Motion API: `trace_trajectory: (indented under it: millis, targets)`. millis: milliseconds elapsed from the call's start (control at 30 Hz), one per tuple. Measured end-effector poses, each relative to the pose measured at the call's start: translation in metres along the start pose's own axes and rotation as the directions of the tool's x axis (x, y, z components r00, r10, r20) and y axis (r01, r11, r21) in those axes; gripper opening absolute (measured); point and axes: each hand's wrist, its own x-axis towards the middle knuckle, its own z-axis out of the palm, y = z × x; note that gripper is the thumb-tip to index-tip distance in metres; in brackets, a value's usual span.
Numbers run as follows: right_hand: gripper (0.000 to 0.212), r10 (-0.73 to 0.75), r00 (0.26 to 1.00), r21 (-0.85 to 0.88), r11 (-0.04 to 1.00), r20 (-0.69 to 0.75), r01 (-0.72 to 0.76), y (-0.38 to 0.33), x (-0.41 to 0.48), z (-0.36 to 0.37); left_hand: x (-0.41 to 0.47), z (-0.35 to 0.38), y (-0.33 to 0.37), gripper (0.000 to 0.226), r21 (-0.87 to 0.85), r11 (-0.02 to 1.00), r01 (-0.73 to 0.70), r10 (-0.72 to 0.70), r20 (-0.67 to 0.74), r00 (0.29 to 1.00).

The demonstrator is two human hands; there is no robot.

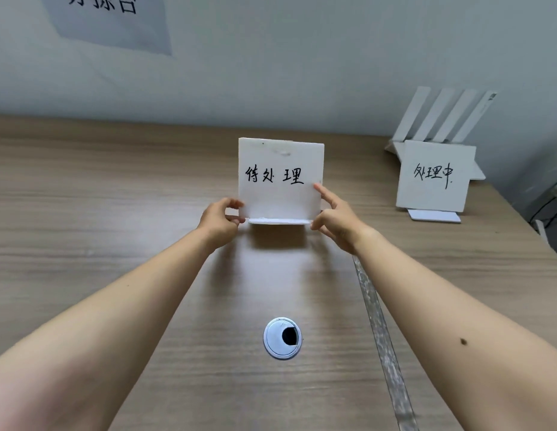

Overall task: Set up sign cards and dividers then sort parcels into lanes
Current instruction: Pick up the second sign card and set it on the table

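A white sign card (280,169) with black handwritten characters stands upright on its small white base, held a little above the middle of the wooden table (100,213). My left hand (221,220) pinches its lower left corner. My right hand (333,219) pinches the lower right corner, index finger lying up along the card's right edge. A second white sign card (434,177) with handwriting stands on its base at the right. Behind it, several white divider boards (442,115) lean against the wall.
A round silver cable grommet (282,338) with a dark hole sits in the tabletop near me. A strip of clear tape (380,334) runs along the table from under my right arm. A paper sign (109,17) hangs on the wall at upper left. The table's right edge drops off near cables (551,206).
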Motion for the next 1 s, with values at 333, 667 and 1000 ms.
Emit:
trace_trajectory:
  millis: [333,667,1000]
  targets:
    - [0.090,-0.204,0.975,0.026,0.978,-0.085,0.207,-0.003,0.038,0.017,0.041,0.005,-0.011,0.047,-0.105,0.994,-0.001,-0.005,-0.056,0.998]
    - [0.077,-0.236,0.955,-0.036,0.972,-0.178,0.234,0.031,0.041,0.025,0.035,0.003,-0.029,0.060,0.005,1.000,-0.006,0.006,-0.010,1.000]
    - [0.064,-0.131,0.961,0.023,0.990,-0.242,0.141,0.042,0.046,0.022,0.031,0.002,-0.033,0.054,-0.034,0.999,-0.002,0.001,-0.034,0.999]
